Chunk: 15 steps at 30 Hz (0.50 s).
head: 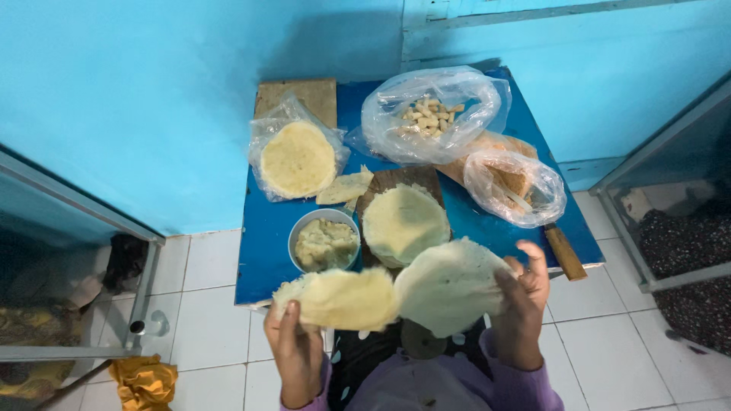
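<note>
Head view | left hand (293, 346) pinches one thin dough round (343, 298), right hand (525, 304) grips another (449, 285), both held near the desk (266, 228) edge | risk: limp rounds may tear or sag onto the bowl of filling (324, 242) | edges overlap, may stick.

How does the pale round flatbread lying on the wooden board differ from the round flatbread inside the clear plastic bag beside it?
The flatbread on the wooden board lies bare and uncovered; the bagged flatbread sits wrapped in crinkled clear plastic. The board one looks paler and creamier, the bagged one yellower. The board one lies nearer the bowl of mash. Both are round, flat and rest over the blue tabletop.
</note>
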{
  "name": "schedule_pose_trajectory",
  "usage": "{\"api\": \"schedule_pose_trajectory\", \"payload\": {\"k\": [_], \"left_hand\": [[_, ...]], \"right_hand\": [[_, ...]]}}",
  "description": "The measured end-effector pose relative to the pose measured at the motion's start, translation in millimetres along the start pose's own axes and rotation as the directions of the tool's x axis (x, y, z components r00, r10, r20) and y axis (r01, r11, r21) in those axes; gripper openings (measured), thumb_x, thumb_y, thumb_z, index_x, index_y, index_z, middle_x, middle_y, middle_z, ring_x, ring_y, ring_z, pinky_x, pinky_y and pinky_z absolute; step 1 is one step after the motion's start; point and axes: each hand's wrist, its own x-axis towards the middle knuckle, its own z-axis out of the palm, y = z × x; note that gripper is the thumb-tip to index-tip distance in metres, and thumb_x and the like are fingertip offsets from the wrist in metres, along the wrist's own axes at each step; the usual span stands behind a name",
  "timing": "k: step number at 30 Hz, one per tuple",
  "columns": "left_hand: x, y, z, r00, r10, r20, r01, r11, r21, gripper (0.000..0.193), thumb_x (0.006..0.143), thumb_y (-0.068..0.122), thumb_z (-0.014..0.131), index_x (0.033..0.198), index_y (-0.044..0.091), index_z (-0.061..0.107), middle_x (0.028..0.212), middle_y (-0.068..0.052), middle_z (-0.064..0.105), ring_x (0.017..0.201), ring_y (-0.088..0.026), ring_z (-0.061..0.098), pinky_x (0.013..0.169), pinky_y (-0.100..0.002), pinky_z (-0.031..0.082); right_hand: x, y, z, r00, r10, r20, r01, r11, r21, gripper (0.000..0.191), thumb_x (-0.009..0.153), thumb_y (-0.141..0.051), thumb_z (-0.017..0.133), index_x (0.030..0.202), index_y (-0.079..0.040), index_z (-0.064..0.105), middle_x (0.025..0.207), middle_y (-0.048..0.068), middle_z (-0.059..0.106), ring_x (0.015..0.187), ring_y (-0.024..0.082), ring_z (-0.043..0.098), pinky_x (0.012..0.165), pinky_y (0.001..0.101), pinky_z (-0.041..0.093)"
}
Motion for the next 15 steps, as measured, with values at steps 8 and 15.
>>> {"api": "schedule_pose_trajectory", "payload": {"k": [8, 15], "left_hand": [[14, 27, 12, 0.786, -0.035, 0.617, 0.285, 0.907, -0.310, 0.050, 0.107, 0.028, 0.059, 0.131, -0.015, 0.053, 0.101, -0.017, 0.068, 0.078, -0.016, 0.069, 0.070, -0.026, 0.056], [18, 46, 109, 0.305, -0.342, 0.889, -0.515, 0.726, 0.455, 0.040, 0.096, 0.025, 0.075, 0.123, 0.001, 0.057, 0.098, -0.020, 0.069, 0.079, -0.034, 0.072, 0.069, -0.037, 0.054]], "right_hand": [[2, -35, -12, 0.960, -0.017, 0.279, 0.148, 0.877, -0.456, 0.057, 0.078, 0.016, 0.066, 0.130, -0.006, 0.055, 0.100, 0.004, 0.063, 0.089, 0.014, 0.066, 0.068, 0.0276, 0.057], [3, -60, 24, 0.707, 0.387, 0.591, 0.100, 0.773, -0.626, 0.057, 0.077, 0.019, 0.074, 0.127, -0.005, 0.065, 0.126, 0.010, 0.065, 0.103, 0.017, 0.067, 0.079, 0.0306, 0.067]]}}
